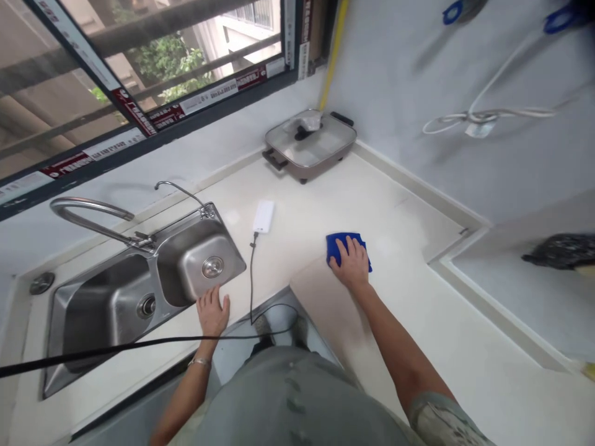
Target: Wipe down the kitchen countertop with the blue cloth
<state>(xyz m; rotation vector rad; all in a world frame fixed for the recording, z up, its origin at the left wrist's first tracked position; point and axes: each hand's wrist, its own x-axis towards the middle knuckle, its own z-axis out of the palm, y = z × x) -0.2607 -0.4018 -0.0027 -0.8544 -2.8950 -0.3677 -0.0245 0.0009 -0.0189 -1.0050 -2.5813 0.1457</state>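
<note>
A folded blue cloth lies on the white countertop. My right hand presses down on it, its fingers over the top and the cloth's edges showing around them. At the near rim of the steel double sink, my left hand rests on the counter with its fingers spread and nothing in it. Between the hands, further back, is a white power bank with a black cable plugged into its near end.
An electric pan with a glass lid stands in the back corner. A curved faucet and a thin small tap rise behind the sink. The cable loops in front of my body. On the right is a low wall ledge.
</note>
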